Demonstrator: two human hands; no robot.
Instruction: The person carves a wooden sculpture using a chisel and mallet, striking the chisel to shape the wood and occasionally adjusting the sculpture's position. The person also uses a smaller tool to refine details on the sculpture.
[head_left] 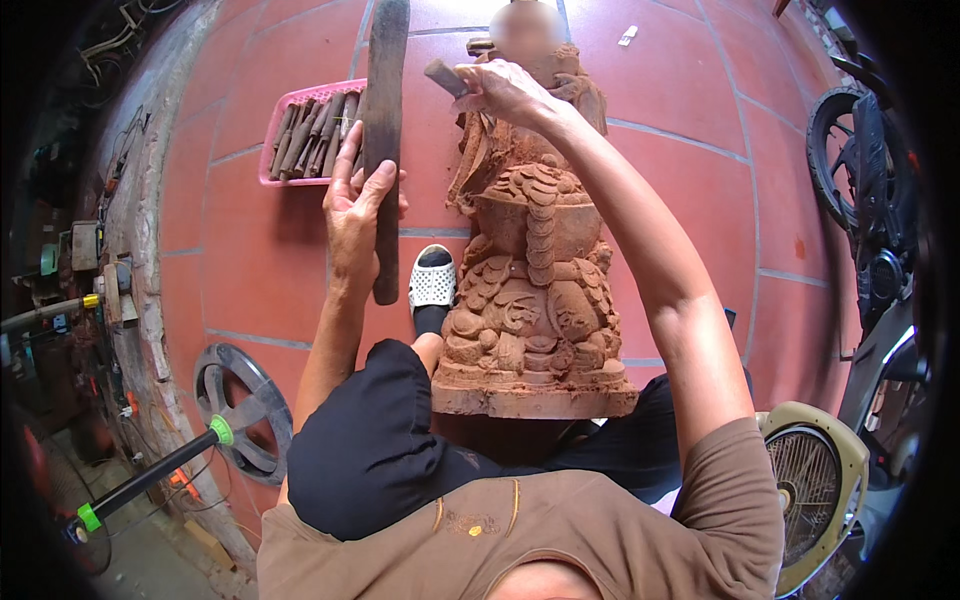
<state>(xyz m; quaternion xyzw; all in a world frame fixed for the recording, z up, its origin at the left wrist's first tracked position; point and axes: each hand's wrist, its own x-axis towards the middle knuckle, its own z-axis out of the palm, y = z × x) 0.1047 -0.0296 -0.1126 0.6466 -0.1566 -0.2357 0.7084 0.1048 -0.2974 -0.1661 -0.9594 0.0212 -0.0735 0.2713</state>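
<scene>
A large carved wooden statue [540, 290] lies lengthwise in front of me, its base nearest and its upper end far off. Rounded folds and overlapping scale-like shapes cover the reddish-brown wood. My left hand [355, 215] is closed around a long, flat, dark wooden mallet [386, 120], held upright left of the statue, with one finger extended along it. At the statue's far end, my right hand [500, 92] grips a chisel [446, 78]. Only the butt of its wooden handle shows; the blade is hidden.
A pink plastic basket [268, 160] with several wooden-handled tools stands on the red tiled floor [690, 200] at the left. A pedestal fan base [240, 410] is at lower left, another fan [805, 495] at lower right. A motorbike [870, 200] stands far right.
</scene>
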